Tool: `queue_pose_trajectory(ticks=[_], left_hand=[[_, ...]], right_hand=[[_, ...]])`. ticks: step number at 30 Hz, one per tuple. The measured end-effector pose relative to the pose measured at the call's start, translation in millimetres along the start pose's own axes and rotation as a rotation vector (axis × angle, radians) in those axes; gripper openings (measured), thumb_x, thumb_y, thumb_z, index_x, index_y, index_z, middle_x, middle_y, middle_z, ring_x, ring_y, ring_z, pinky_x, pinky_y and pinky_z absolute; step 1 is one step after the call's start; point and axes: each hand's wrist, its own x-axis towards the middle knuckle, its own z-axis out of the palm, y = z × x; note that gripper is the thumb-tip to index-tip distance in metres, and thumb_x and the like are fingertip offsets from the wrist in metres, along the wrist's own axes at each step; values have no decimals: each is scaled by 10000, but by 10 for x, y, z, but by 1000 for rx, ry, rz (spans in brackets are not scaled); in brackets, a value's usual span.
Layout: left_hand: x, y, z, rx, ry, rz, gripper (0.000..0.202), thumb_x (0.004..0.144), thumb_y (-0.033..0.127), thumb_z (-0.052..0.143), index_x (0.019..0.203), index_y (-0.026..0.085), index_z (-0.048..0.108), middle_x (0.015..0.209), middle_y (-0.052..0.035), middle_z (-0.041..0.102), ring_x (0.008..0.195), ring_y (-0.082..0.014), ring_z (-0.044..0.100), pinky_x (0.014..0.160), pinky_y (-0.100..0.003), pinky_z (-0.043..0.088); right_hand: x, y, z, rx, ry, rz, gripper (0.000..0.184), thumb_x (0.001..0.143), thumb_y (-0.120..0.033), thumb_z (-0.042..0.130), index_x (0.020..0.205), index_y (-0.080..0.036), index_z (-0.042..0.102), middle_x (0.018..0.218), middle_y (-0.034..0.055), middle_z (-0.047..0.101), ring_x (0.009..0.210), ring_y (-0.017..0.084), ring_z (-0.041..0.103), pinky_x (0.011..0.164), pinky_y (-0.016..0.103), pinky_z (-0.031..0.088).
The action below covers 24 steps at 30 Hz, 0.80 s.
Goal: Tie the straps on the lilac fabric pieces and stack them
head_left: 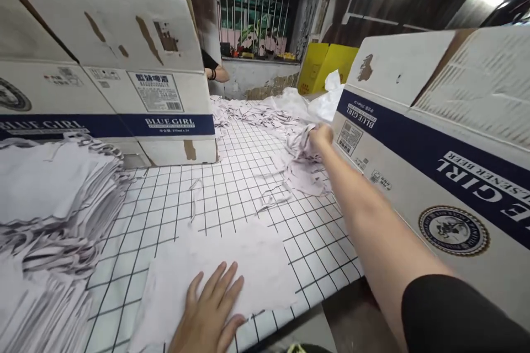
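Observation:
My left hand (213,303) lies flat with fingers spread on a pale piece of cloth (252,265) near the table's front edge. Thin straps of the cloth trail away over the grid-patterned tabletop. With my arm stretched far forward, my right hand (322,137) is closed on a crumpled bunch of cloth pieces (304,162) beside the right-hand carton. The fingertips there are partly hidden by the back of the hand. At the left rises a tall stack of pale cloth pieces (45,182), with straps bunched along its middle.
Two white-and-blue cartons, a left one (174,94) and a right one (372,138), flank the table (165,193). More cloth strips (252,113) are heaped at the back by white plastic (327,102). Behind stand a yellow box (318,66) and another person's arm (219,73).

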Motion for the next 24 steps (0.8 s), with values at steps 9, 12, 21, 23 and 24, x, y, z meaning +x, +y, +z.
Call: queue_pose_trajectory(ticks=[9,12,21,23,24], left_hand=[[188,-446,-532,-354,-51,-331,278,962,267,430,1169,186,598,1137,-78,670,1097,-218,583,963,-409,408],[456,-989,-612,-331,54,-684,225,924,305,460,919,173,642,928,-62,673,874,-195,619,792,-325,473],[1235,-1958,-24,-108,-234,-804,302,860,206,487,1111,250,648,1249,-110,557,1172,-293,476,933,-448,364],[1311,-2122,38,-168,-262,-647,406,810,121,511,1136,318,650,1400,-55,455,1289,-296,360,1012,-487,277],[1348,-2203,59,-205,-291,-584,383,795,117,529,1085,320,676,1419,-39,441,1300,-301,340,1030,-502,245]], right_hand=[[-1568,-203,236,116,-322,-610,359,866,-289,599,1209,-186,581,1206,134,607,1134,266,554,995,466,431],[-2868,-345,360,220,-634,-923,534,884,-483,583,1339,-214,509,1431,138,465,1324,292,421,1071,493,384],[-3620,-201,384,186,-761,-1047,489,936,-503,486,1331,-223,555,1445,96,482,1369,296,388,1135,538,299],[-3553,-131,372,201,-771,-1051,446,948,-458,486,1329,-239,560,1437,84,494,1365,284,397,1132,529,312],[-3538,-107,362,212,-778,-1045,438,950,-440,489,1338,-246,553,1436,81,495,1366,280,398,1132,526,316]])
